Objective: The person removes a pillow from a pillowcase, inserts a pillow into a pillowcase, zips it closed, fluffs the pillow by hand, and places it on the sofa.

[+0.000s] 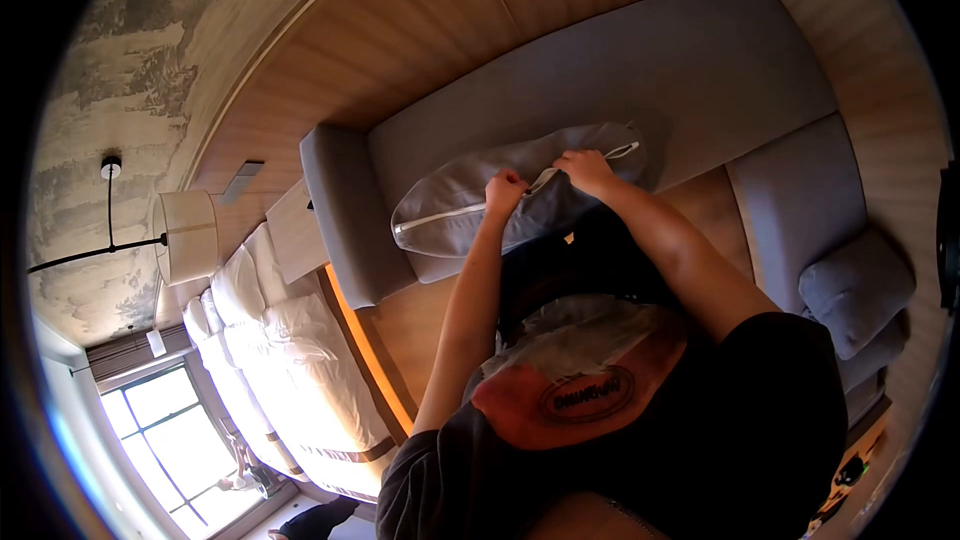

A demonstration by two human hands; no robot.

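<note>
A limp grey zippered cover (450, 188) lies across the sofa seat in front of me, with a white zipper (440, 217) running along its length. My left hand (505, 192) is closed on the cover's fabric beside the zipper, near the middle. Farther right, my right hand (588, 170) pinches the zipper edge, its fingertips partly hidden. Between the hands the fabric is bunched and the zipper line bends. Past my right hand, a white loop of the zipper (622, 150) reaches toward the cover's right end.
The grey sofa (700, 70) stands against wood panelling (400, 30), with an armrest (340, 210) at left. A grey pillow (857, 290) rests on the right section. At left are a bed with white bedding (310, 370), a lamp (188, 238) and a window (165, 440).
</note>
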